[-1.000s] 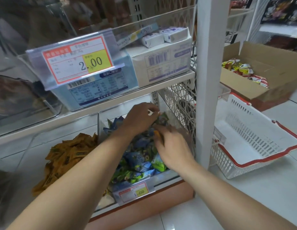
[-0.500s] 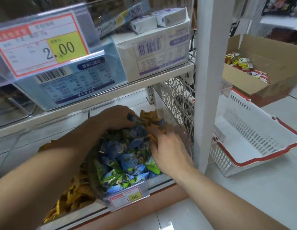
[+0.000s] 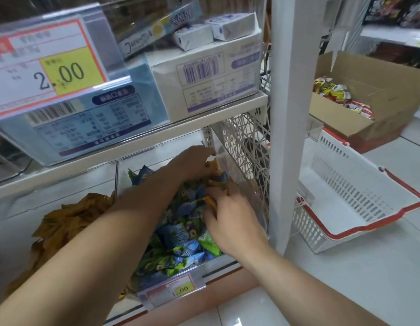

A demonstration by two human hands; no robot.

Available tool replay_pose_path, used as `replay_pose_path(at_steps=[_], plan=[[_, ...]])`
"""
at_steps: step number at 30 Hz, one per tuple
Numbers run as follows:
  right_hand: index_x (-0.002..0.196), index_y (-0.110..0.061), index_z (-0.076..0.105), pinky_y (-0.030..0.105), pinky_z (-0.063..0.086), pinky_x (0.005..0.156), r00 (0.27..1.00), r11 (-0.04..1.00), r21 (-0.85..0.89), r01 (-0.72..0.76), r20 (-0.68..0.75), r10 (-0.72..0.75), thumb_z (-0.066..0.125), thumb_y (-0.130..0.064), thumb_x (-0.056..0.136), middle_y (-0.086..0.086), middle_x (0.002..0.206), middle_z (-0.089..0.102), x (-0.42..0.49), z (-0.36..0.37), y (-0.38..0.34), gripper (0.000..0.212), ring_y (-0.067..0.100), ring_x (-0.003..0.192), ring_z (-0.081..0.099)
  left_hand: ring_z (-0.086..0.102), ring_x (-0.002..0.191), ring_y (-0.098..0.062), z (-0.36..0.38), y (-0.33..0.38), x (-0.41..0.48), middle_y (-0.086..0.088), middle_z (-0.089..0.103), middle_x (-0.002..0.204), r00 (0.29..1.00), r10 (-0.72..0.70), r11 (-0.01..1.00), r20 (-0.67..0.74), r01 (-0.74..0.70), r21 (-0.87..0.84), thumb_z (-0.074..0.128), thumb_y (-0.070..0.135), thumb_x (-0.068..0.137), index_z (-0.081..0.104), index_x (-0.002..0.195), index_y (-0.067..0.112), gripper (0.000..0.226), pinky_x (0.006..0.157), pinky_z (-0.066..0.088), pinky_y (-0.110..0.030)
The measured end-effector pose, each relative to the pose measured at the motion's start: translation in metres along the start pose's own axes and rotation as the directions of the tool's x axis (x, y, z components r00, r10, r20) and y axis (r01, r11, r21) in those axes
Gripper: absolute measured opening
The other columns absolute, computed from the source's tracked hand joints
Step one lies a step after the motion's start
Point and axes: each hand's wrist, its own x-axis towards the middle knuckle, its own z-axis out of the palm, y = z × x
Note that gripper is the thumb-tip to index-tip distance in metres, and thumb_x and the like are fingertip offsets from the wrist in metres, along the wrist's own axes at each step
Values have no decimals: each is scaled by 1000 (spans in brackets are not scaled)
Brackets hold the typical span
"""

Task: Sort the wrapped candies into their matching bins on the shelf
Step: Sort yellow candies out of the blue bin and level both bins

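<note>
Both my hands are inside the clear right-hand bin (image 3: 237,182) on the bottom shelf, which is heaped with blue and green wrapped candies (image 3: 180,238). A few orange-brown candies (image 3: 214,182) lie mixed in at the back right corner. My left hand (image 3: 192,162) reaches to that corner, its fingers curled on an orange-brown candy. My right hand (image 3: 230,217) lies on the pile, fingertips pinching another orange-brown candy (image 3: 210,201). The clear bin to the left holds a heap of orange-brown candies (image 3: 65,222).
The upper shelf (image 3: 157,135) hangs low over the bins with boxes and a 2.00 price tag (image 3: 46,69). A white post (image 3: 286,128) stands right of the bin. On the floor sit a white basket with red rim (image 3: 359,222) and a cardboard box (image 3: 378,90) of snacks.
The view has shifted right and a little closer. My left hand has moved further into the back right corner of the bin; my right hand stays on the pile near the orange-brown pieces.
</note>
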Motion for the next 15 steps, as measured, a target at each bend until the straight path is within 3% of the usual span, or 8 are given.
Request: replay_pose_path(at_steps=[2, 5, 8, 12, 15], plan=[[131, -29, 56, 38, 52, 88, 1000, 1000, 8, -2, -9, 2, 49, -32, 96, 6, 126, 51, 0, 1, 0, 36, 29, 108, 57, 59, 109, -26, 9, -2, 4, -9, 63, 116, 997, -70, 994, 21, 71, -84, 69, 52, 84, 60, 124, 15, 55, 85, 47, -34], [132, -29, 56, 37, 51, 90, 1000, 999, 33, -7, -13, 7, 51, -31, 94, 6, 128, 51, -1, 1, 1, 39, 28, 112, 55, 56, 80, -16, 17, -6, 10, 1, 57, 84, 990, -138, 984, -19, 135, -116, 70, 57, 79, 56, 88, 19, 42, 62, 39, -29], [132, -29, 56, 37, 50, 92, 1000, 999, 54, -5, -10, 6, 52, -31, 92, 5, 128, 52, -2, 1, 2, 40, 27, 113, 56, 52, 72, -14, 17, 0, 11, 0, 54, 76, 987, -158, 980, -10, 156, -122, 67, 57, 81, 50, 72, 19, 43, 57, 35, -27], [131, -29, 57, 36, 49, 92, 1000, 998, 70, -10, -9, 10, 53, -31, 91, 4, 126, 53, -3, 1, 2, 39, 26, 111, 56, 41, 91, -22, 21, 9, 9, -9, 42, 90, 971, -203, 979, 129, 206, -7, 50, 57, 93, 51, 75, 16, 44, 80, 39, -35], [131, -30, 57, 37, 50, 91, 1000, 997, 71, -14, -5, 15, 53, -31, 91, 5, 125, 54, -2, 1, 2, 40, 27, 111, 56, 51, 86, -20, 19, 4, 7, -3, 52, 81, 977, -144, 984, 155, 158, -80, 58, 59, 84, 63, 87, 11, 48, 70, 40, -33]])
